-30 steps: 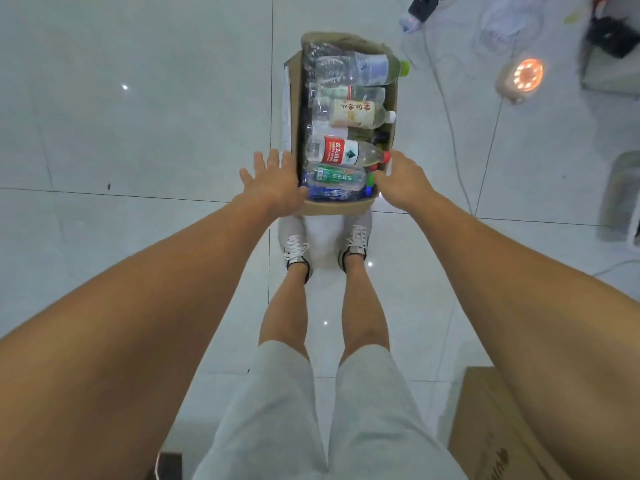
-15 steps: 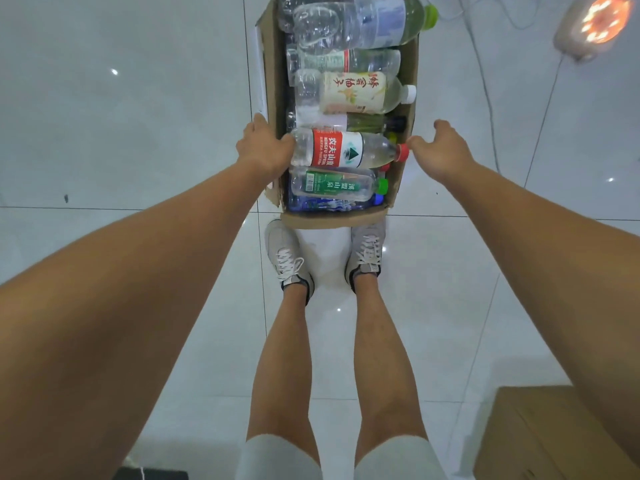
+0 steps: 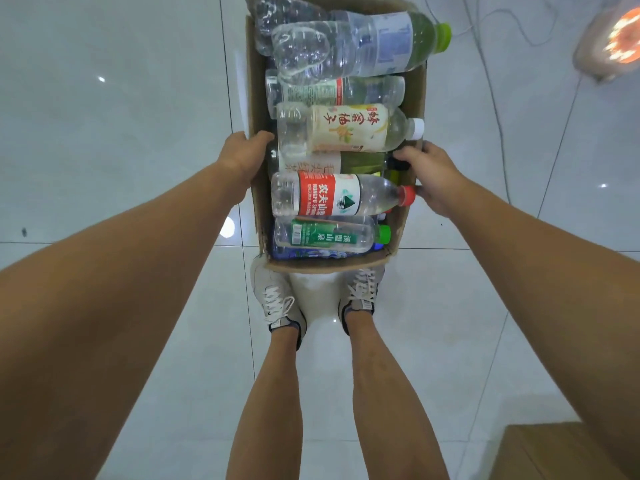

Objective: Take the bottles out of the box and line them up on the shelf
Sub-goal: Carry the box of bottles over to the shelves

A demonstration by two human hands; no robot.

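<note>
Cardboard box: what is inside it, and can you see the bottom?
Plastic bottles lying on their sides, among them a red-label bottle, a green-label bottle and a big green-cap bottle. They cover lower bottles and the box floor.

box (image 3: 254, 98): plain brown cardboard, matt, kinda rough at the cut edge by my feet
top bottle (image 3: 346, 46): thin clear plastic, shiny and crinkly, smooth green plastic cap
red-label bottle (image 3: 329, 195): ribbed clear plastic, glossy film label, red plastic cap
cream-label bottle (image 3: 346, 133): clear plastic, smooth printed wrap
floor (image 3: 104, 133): pale tiles, super glossy, lights mirror in them
shoes (image 3: 273, 292): my light cloth-looking uppers, woven white laces
second box (image 3: 554, 452), lower right: matt brown, cardboard I think
</note>
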